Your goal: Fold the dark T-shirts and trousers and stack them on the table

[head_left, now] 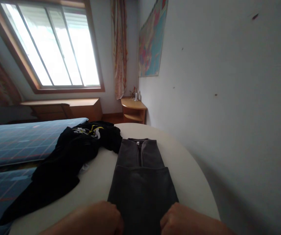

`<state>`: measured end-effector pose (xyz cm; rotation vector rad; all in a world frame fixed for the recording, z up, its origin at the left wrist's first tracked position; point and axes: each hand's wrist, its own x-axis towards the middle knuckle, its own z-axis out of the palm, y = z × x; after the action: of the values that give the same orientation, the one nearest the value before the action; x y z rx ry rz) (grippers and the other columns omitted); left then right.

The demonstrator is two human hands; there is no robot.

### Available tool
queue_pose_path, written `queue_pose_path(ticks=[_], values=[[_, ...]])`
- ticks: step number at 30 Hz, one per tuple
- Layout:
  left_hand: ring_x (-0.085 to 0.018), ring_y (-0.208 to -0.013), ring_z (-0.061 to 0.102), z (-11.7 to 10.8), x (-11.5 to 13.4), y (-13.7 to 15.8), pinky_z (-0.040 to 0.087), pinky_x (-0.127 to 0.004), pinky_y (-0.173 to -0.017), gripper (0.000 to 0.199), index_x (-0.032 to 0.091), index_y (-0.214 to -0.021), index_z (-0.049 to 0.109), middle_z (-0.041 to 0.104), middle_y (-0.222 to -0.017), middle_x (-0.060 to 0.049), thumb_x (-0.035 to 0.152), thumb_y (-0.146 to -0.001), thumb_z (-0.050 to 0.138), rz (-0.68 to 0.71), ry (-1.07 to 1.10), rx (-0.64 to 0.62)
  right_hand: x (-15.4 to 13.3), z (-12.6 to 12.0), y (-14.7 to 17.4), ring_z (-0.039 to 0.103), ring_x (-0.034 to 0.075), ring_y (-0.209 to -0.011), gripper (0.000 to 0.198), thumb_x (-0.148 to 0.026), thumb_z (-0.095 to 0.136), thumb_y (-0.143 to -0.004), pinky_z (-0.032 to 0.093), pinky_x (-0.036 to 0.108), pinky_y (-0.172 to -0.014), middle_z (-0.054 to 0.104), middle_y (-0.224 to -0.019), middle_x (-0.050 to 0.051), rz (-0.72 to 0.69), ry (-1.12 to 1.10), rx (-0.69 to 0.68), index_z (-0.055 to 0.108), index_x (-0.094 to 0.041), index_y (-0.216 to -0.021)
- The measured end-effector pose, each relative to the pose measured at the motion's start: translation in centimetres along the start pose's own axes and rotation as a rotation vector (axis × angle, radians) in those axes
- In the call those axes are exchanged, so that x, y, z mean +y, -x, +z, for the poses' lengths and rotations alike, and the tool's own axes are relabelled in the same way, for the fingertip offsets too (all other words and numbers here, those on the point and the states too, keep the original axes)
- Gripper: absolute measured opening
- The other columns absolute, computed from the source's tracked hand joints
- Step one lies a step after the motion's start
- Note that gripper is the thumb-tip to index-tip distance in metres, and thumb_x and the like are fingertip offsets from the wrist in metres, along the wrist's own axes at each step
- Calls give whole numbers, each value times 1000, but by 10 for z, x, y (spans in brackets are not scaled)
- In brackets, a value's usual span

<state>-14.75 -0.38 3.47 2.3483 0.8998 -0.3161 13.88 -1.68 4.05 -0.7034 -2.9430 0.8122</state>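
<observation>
A dark grey garment (142, 189) lies folded into a long strip on the round table, its neckline with a small white label at the far end. Its lower part is turned up over the upper part. At the near left edge of the cloth, my left hand (103, 217) is closed with its fingers curled. My right hand (177, 218) is closed on the near right edge in the same way. The fingertips of both hands are largely hidden, but they seem to pinch the cloth.
A heap of black clothing (81, 150) with white and yellow print lies across the left of the pale table (194, 182) and a blue checked mattress (27, 140). A white wall (228, 114) stands close on the right. A desk (81, 102) and corner shelf (133, 103) stand beyond.
</observation>
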Motion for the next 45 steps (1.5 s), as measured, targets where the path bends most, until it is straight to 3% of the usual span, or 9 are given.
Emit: queue_pose_path(ticks=[2, 6, 8, 13, 20, 26, 30, 35, 45], values=[[-16, -58, 64, -21, 0, -2, 42, -23, -52, 6, 26, -81, 72, 71, -70, 2, 29, -77, 69, -37, 88, 40, 7, -10, -4, 61, 11, -62, 12, -15, 66, -81, 43, 20, -58, 69, -74, -3, 60, -3, 77, 73, -25, -84], [-22, -94, 66, -52, -19, -19, 49, -31, -82, 21, 24, -104, 67, 71, -103, -4, 28, -85, 61, -95, -41, 450, 40, -24, -11, 66, 19, -88, 18, -21, 57, -90, 48, 30, -80, 72, -94, 4, 301, 137, 387, 73, -24, -97], [-27, -108, 62, -58, -35, -29, 46, -38, -94, 29, 22, -112, 65, 67, -116, -8, 29, -83, 64, -131, -101, 530, 62, -28, -14, 64, 22, -97, 18, -24, 57, -92, 47, 36, -89, 71, -103, 7, 378, 183, 487, 71, -23, -103], [-31, -110, 62, -68, -62, -46, 42, -45, -99, 39, 21, -114, 66, 67, -115, -10, 40, -80, 68, -205, -132, 481, 94, -38, -25, 62, 27, -104, 24, -36, 63, -91, 45, 42, -93, 71, -109, 10, 464, 203, 489, 71, -20, -107], [-26, -89, 66, -82, -63, -73, 46, -33, -79, 39, 20, -97, 67, 72, -95, -6, 51, -73, 73, -219, -138, 316, 94, -46, -54, 62, 24, -95, 26, -43, 69, -86, 46, 38, -87, 70, -99, 7, 415, 141, 390, 72, -21, -99], [-23, -88, 64, -78, -68, -73, 44, -27, -70, 34, 21, -100, 63, 68, -97, -4, 38, -73, 76, -146, -96, 300, 96, -46, -56, 60, 20, -90, 16, -28, 74, -80, 46, 31, -79, 66, -96, 5, 411, 69, 372, 67, -20, -92], [-20, -81, 63, -77, -65, -66, 40, -26, -65, 24, 23, -101, 61, 67, -90, -1, 28, -79, 70, -94, -69, 296, 94, -48, -53, 61, 17, -80, 11, -27, 67, -86, 43, 27, -71, 68, -92, 2, 388, -19, 350, 62, -21, -94], [-18, -85, 63, -81, -67, -58, 43, -25, -72, 20, 24, -103, 61, 68, -94, 0, 24, -83, 65, -34, 13, 373, 97, -48, -52, 65, 18, -83, 13, -25, 60, -91, 46, 28, -74, 71, -95, 1, 345, -80, 357, 62, -23, -103], [-19, -94, 66, -152, -90, -69, 48, -29, -86, 26, 18, -108, 70, 73, -104, -3, 26, -85, 64, 184, 266, 529, 129, -114, -71, 67, 21, -109, 30, -30, 50, -98, 49, 35, -97, 72, -120, 2, 118, -21, 473, 67, -27, -122]])
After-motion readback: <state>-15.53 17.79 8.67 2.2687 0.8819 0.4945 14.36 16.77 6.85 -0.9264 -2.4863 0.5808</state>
